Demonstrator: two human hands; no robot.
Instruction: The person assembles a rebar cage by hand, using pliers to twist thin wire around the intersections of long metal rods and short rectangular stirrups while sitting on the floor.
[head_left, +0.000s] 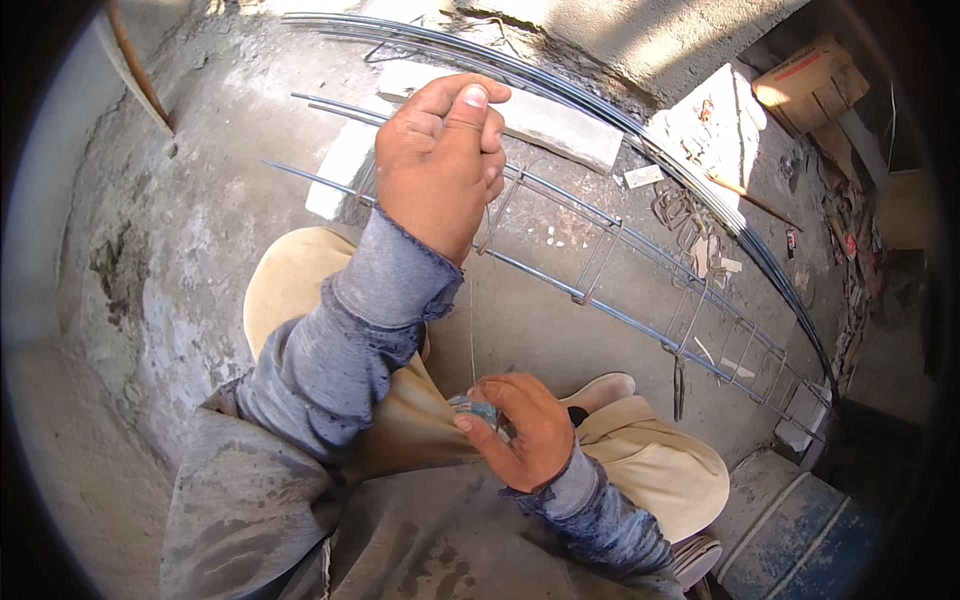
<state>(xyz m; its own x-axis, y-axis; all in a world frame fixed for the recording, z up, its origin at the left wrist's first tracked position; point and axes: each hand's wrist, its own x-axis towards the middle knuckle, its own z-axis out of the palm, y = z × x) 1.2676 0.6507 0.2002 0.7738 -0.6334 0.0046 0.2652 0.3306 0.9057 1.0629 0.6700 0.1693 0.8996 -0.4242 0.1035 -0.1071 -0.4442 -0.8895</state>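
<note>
i note the left hand [440, 160] fisted on thin wire [472, 320] above the rebar cage [600, 270], right hand [525, 430] pinching its lower end at a small spool [474, 407] nearer me; several stirrups look tied, more remain.

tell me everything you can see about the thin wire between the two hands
The thin wire is a fine, pale strand, metal by its look, stretched nearly straight and upright. Its top end is pinched in the raised left hand, closed in a fist; its lower end runs into a small bluish coil held in the right hand by the knee. Nothing else visibly touches it.
</note>
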